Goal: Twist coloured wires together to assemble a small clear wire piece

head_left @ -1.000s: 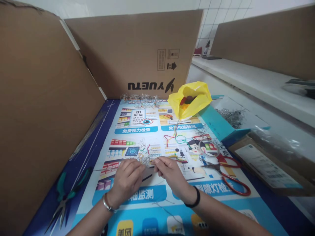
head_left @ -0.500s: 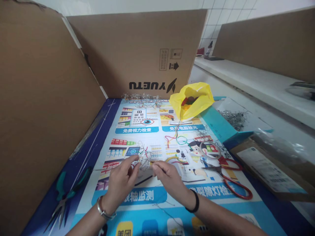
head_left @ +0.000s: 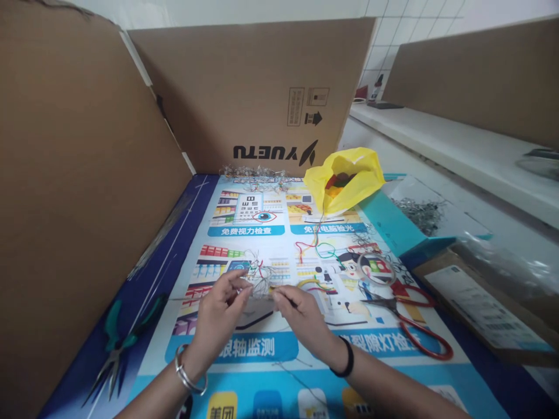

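Between my two hands is a loose bunch of thin silvery wire [head_left: 262,273] with small bits of red and green in it. My left hand [head_left: 220,308] is closed at its left side, thumb and forefinger close together against the wire. On the other side, my right hand [head_left: 301,311] pinches the bunch at a point where a little yellow shows. The fingertips hide exactly what each hand grips. Strands of yellow, red and green thread [head_left: 317,285] lie just past my right hand.
Red-handled scissors [head_left: 404,317] and a clear ring-shaped roll [head_left: 375,269] lie to the right, near a cardboard box [head_left: 484,302]. Green-handled pliers [head_left: 116,349] lie left. A yellow bag [head_left: 343,198] stands behind, with wire scraps [head_left: 255,173] by the cardboard wall [head_left: 209,87].
The whole view has shifted slightly. The left fingers have changed their bend a little at the wire, while the right hand keeps its pinch.
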Available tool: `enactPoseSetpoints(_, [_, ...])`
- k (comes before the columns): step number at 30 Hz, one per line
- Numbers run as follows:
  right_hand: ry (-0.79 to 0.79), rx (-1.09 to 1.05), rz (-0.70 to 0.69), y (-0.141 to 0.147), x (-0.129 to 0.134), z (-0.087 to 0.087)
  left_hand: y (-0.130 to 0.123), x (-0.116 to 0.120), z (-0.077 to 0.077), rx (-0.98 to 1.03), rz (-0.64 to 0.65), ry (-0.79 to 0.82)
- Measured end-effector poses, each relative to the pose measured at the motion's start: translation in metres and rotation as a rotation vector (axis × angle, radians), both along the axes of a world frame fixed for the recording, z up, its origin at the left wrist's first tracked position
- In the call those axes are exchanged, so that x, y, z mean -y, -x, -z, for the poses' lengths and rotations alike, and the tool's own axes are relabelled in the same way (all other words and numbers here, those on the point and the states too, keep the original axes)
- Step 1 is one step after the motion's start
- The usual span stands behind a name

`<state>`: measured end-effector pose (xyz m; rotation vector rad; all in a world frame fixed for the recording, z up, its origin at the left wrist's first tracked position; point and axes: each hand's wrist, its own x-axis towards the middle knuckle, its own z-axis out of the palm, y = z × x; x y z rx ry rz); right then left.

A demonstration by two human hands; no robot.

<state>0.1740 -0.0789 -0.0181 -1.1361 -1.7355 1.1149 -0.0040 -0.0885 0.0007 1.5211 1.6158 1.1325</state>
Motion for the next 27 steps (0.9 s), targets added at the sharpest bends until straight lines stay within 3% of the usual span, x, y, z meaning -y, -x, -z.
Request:
enactPoseSetpoints(6, [-0.03, -0.019, 0.042, 0.0, -0.002, 0.0, 0.001, 0.001, -0.002, -0.155, 0.009, -0.076])
enactPoseSetpoints(19, [-0.027, -0.011, 0.013, 0.0, -0.001, 0.002, 0.018, 0.004, -0.015, -0.244, -0.092, -0.287])
enactPoseSetpoints(22, [-0.033, -0.013, 0.005, -0.001, -0.002, 0.003, 0.02, 0.002, -0.015, -0.366, 0.002, -0.4])
enactPoseSetpoints(27, [-0.052, -0.025, -0.017, -0.001, -0.001, 0.002, 0.01, 0.001, -0.009, -0.767, 0.179, -0.509])
